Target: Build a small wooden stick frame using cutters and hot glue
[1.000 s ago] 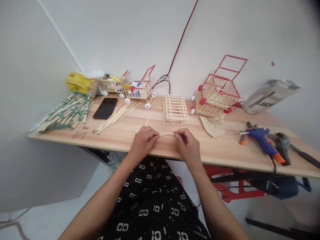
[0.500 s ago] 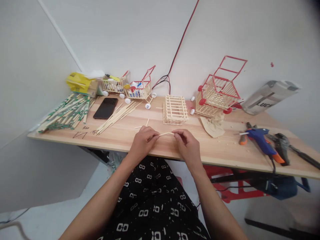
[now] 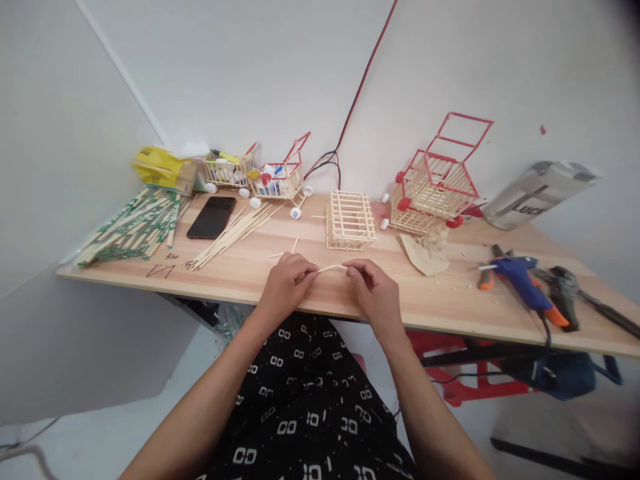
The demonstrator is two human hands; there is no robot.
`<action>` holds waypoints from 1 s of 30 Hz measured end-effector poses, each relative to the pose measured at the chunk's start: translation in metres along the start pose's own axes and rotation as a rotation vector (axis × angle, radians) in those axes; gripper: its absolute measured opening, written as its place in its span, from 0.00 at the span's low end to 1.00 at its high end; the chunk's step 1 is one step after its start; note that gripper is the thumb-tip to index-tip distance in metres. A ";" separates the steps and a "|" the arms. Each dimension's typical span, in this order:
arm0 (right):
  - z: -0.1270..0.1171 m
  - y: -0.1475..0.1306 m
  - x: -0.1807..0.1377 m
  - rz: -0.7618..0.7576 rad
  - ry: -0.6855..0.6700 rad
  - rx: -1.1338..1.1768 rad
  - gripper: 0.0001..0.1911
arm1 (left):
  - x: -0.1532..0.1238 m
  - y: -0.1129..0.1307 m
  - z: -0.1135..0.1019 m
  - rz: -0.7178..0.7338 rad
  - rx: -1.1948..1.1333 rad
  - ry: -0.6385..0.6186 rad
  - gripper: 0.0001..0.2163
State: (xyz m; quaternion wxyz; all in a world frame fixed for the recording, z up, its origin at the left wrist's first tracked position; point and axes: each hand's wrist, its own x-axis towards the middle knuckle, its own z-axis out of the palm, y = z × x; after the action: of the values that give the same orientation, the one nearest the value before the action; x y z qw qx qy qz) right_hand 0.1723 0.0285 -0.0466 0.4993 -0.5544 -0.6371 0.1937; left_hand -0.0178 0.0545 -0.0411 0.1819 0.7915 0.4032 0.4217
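Observation:
Between my two hands, just above the front of the table, are thin wooden sticks (image 3: 331, 267) that meet at a shallow angle. My left hand (image 3: 286, 283) pinches the left end, and my right hand (image 3: 375, 290) pinches the right end. Whether this is one bent stick or two pieces joined, I cannot tell. Behind them stands a small cage-like box (image 3: 351, 220) built from wooden sticks. Two short loose sticks (image 3: 295, 245) lie just past my left hand.
Left: loose sticks (image 3: 235, 233), a phone (image 3: 211, 217), wrapped chopsticks (image 3: 135, 227) and a yellow packet (image 3: 163, 167). Behind: small stick-built carts (image 3: 277, 180). Right: a larger red-trimmed cart (image 3: 440, 180), crumpled paper (image 3: 427, 257), a blue glue gun (image 3: 523, 280) and pliers (image 3: 487, 270).

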 end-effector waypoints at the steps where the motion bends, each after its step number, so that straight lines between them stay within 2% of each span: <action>1: 0.000 0.001 0.000 0.005 0.002 0.003 0.09 | 0.000 0.000 0.000 -0.001 0.000 0.000 0.06; 9: 0.002 0.001 0.000 -0.036 0.022 -0.001 0.10 | 0.000 0.001 0.000 0.013 -0.003 -0.008 0.06; 30: 0.002 0.004 0.002 -0.006 0.017 -0.019 0.08 | 0.000 0.001 0.000 0.029 -0.012 -0.020 0.05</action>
State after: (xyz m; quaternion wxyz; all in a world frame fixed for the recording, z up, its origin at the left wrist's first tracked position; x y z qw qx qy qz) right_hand 0.1727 0.0316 -0.0497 0.4998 -0.5588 -0.6363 0.1817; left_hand -0.0175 0.0539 -0.0404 0.1846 0.8002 0.3874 0.4189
